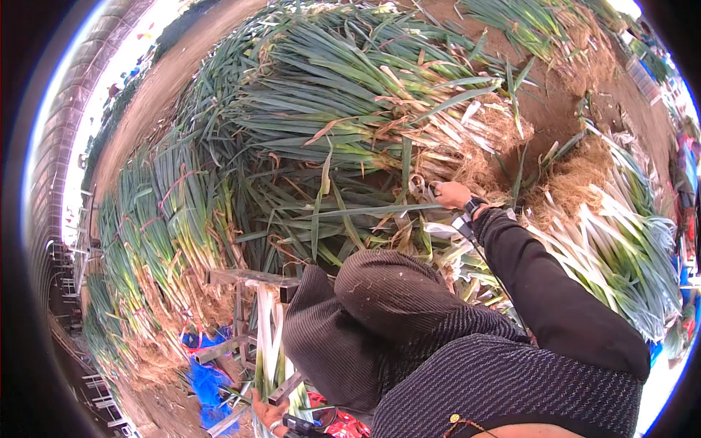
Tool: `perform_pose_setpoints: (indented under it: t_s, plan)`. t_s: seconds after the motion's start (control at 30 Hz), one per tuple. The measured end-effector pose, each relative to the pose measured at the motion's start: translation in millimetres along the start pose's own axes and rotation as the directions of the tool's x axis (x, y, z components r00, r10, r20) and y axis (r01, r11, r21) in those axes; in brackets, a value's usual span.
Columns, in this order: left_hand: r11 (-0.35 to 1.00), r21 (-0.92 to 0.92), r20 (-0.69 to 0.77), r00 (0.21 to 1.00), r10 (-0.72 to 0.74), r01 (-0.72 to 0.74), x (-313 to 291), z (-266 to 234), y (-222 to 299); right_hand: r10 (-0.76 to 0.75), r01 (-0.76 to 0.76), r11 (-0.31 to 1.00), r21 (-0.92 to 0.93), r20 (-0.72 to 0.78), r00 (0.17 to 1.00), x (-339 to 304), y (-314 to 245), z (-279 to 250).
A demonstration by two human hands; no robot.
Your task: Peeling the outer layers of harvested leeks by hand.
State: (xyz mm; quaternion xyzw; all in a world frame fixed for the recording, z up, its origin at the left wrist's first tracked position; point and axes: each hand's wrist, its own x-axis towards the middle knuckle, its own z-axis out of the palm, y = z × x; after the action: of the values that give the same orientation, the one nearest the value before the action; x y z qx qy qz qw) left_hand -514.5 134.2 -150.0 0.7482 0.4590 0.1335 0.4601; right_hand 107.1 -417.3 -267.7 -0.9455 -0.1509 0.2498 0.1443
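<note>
My right hand (453,195) reaches forward to the root end of a big heap of leeks (314,109) with long green leaves and brown, hairy roots. Its fingers are curled in beside a pale, dried leaf (418,187); what they hold, if anything, is not clear. Low at the left, my left hand (269,412) closes round the green part of a few peeled leeks (269,343). Their white stalks stand up beside a metal frame (255,277). Part of this hand is hidden at the lower edge.
Tied bundles of leeks (164,233) stand at the left. Cleaned white leeks (602,252) lie in a pile at the right, roots inward. Another leek heap (555,36) is at the far right. Blue plastic (208,387) lies by the frame, and loose leaves (307,197) litter the ground before my knees.
</note>
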Motion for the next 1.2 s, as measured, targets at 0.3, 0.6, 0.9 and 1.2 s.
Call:
perform_pose_setpoints:
  t_s: [0.3, 0.6, 0.9, 1.2]
  plan:
    - [0.552, -0.831, -0.027, 0.986, -0.163, 0.068, 108, -20, 219, 0.168, -0.136, 0.981, 0.141, -0.242, 0.956, 65, 50, 49]
    - [0.454, -0.884, 0.279, 0.902, 0.329, 0.108, 77, 255, 454, 0.191, -0.216, 0.933, 0.287, 0.113, 0.975, 45, 25, 69]
    - [0.558, -0.609, 0.601, 0.787, -0.138, 0.563, 98, 410, 426, -0.368, 0.266, 0.801, 0.537, 0.091, 0.925, -67, -36, -39]
    - [0.606, -0.411, 0.599, 0.703, -0.384, 0.682, 81, 425, 415, -0.582, 0.523, 0.727, 0.444, -0.005, 0.813, -186, -78, -101]
